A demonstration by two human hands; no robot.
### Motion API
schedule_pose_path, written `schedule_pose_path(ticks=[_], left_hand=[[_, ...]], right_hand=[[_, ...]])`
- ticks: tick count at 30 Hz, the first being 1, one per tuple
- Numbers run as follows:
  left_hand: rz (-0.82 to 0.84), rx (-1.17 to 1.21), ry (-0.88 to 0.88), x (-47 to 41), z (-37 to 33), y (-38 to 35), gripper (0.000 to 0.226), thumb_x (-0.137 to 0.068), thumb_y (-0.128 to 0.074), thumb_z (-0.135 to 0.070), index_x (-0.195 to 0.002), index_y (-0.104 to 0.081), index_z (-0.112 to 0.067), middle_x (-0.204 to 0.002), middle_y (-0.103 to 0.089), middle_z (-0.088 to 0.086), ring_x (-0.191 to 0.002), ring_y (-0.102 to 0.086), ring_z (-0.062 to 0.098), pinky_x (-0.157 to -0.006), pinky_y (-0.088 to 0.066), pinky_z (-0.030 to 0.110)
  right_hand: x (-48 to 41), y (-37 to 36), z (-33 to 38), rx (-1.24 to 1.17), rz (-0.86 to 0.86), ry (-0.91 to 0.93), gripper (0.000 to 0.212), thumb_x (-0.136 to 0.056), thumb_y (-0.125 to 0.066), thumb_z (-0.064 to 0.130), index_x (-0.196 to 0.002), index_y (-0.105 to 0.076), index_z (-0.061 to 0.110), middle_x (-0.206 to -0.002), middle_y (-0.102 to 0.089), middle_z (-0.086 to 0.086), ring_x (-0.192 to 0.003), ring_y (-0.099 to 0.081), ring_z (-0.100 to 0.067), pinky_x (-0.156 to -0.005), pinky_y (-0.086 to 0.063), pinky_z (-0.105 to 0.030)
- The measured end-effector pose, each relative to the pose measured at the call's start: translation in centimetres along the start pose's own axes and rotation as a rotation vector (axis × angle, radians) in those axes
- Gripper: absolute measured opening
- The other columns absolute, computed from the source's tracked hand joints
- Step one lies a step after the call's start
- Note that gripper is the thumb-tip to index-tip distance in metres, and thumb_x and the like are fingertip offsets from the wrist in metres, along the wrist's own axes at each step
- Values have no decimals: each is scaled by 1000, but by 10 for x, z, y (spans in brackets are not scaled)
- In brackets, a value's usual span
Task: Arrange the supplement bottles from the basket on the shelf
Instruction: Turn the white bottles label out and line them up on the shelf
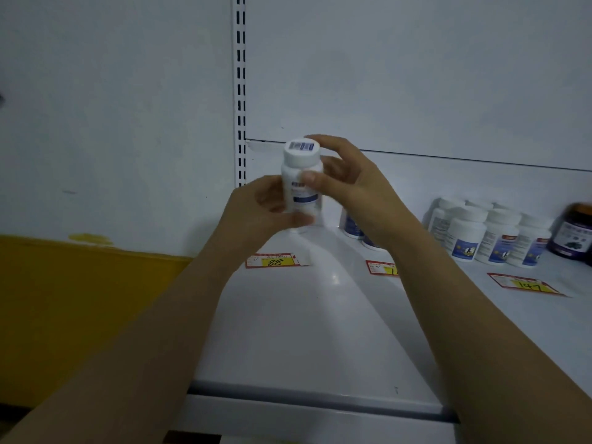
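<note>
White supplement bottle (301,184) held upright in both hands above the shelf (320,315).
Left hand (256,209) pinches its lower body, right hand (346,177) curls round the cap and shoulder (barcode sticker on top); more bottles (490,235) stand grouped to the right.

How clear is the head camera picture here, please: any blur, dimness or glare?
Head view: dim and bluish; the held bottle and both hands, left hand and right hand, are motion-blurred; a small glare spot sits on the shelf; the price tags are only partly legible.
</note>
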State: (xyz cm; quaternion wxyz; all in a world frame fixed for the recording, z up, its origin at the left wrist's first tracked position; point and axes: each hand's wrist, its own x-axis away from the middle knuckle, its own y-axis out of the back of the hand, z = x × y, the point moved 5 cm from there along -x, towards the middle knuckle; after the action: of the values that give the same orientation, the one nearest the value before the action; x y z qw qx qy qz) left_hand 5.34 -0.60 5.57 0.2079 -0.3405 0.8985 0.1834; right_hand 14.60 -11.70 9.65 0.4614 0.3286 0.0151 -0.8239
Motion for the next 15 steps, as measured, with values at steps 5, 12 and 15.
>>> schedule_pose_path(ticks=[5, 12, 15], left_hand=[[258, 253, 324, 7, 6, -19, 57, -64, -69, -43, -110, -63, -9, -92, -74, 10, -85, -72, 23, -81, -57, 32], [360, 269, 469, 9, 15, -23, 63, -66, -59, -59, -100, -66, -7, -87, -73, 15, -78, -72, 24, -75, -58, 29], [352, 292, 463, 7, 17, -23, 58, -66, -64, -50, -106, -63, -8, -94, -73, 15, -86, -72, 26, -77, -58, 29]], right_hand=[[1, 9, -29, 20, -84, -433, 52, -87, -56, 54, -116, -63, 11, -102, -72, -11, -89, -72, -22, -76, -59, -31], [8, 4, -44, -168, -40, -635, 50, -86, -62, 49, -110, -67, 6, -86, -68, -10, -75, -68, -20, -66, -60, -29], [5, 5, -41, -165, -47, -591, 44, -87, -61, 46, -104, -68, 6, -86, -70, -9, -78, -68, -21, -71, -60, -31]])
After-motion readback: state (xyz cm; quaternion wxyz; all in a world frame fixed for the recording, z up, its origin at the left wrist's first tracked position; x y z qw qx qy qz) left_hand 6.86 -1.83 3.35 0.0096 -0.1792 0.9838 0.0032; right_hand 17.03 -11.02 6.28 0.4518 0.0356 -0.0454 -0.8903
